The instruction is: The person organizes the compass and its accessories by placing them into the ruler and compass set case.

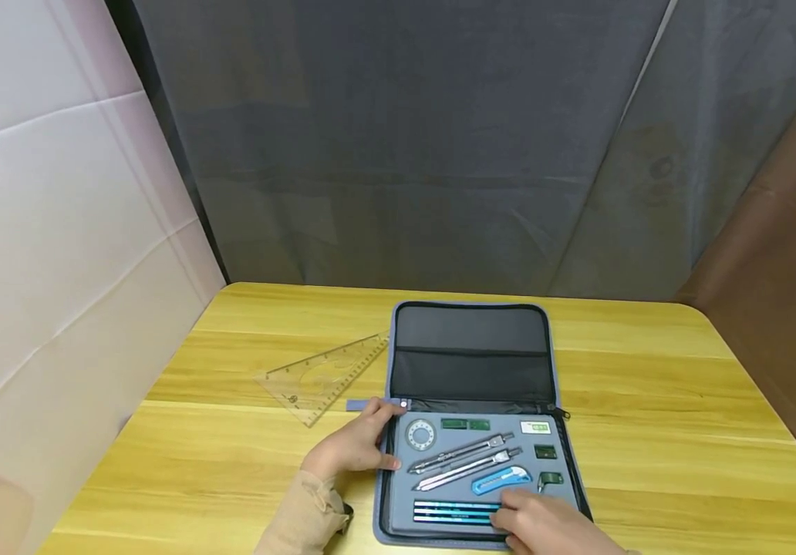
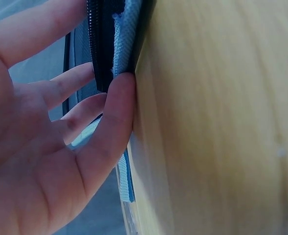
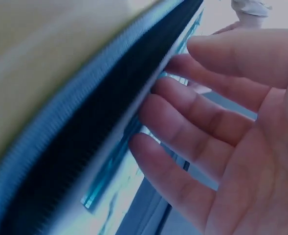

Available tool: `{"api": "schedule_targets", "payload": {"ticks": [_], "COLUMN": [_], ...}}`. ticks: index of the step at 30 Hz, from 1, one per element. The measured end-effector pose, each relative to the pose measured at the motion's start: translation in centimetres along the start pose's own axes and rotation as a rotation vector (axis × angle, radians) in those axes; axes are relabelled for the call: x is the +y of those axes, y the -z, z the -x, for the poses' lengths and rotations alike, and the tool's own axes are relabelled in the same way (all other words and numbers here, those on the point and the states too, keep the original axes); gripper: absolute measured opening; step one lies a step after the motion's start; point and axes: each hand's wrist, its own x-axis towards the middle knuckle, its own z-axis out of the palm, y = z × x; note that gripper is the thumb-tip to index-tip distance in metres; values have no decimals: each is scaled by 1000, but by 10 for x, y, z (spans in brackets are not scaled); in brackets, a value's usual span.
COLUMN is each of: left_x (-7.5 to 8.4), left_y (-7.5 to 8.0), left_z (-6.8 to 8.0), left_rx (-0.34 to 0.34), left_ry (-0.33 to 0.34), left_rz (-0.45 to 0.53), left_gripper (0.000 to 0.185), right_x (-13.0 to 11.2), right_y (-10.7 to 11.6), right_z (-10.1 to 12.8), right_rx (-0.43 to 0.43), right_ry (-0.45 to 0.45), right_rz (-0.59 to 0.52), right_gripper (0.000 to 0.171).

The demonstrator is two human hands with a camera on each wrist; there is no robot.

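Observation:
An open grey zip case [image 1: 470,362] lies flat on a yellow wooden table [image 1: 648,432]. Its foam tray holds a compass [image 1: 463,451], a blue utility knife [image 1: 498,479], several teal pencils [image 1: 453,512] and small boxes. My left hand [image 1: 370,439] rests with relaxed fingers against the case's left edge [image 2: 124,39], the little finger [image 2: 117,117] lying along the zip border. My right hand [image 1: 530,512] hovers at the tray's front right corner, its straight fingers [image 3: 183,122] at the right ends of the pencils [image 3: 114,166]. Neither hand grips anything.
A clear plastic set square [image 1: 325,376] lies on the table left of the case. A pale wall stands to the left, a dark curtain behind and a brown panel to the right. Bare tabletop [image 2: 222,122] surrounds the case.

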Motion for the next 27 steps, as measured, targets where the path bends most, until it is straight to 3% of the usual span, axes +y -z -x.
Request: {"api": "schedule_targets", "payload": {"ticks": [6, 10, 13, 20, 27], "left_x": [0, 0, 1, 2, 2], "left_y": [-1, -1, -1, -1, 0], "left_z": [0, 1, 2, 3, 1], "left_rx": [1, 5, 6, -9, -13], "left_ry": [9, 14, 21, 25, 23], "left_rz": [-3, 8, 12, -25, -17], "left_gripper": [68, 68, 69, 70, 69], "right_x": [5, 11, 18, 45, 91], "right_y": [10, 21, 31, 55, 70], "right_z": [-1, -2, -2, -2, -1], "right_rx": [30, 142, 174, 118, 198], "right_ry": [48, 69, 10, -137, -246], "right_rz": [29, 82, 84, 12, -40], "right_gripper": [15, 15, 15, 17, 19]}}
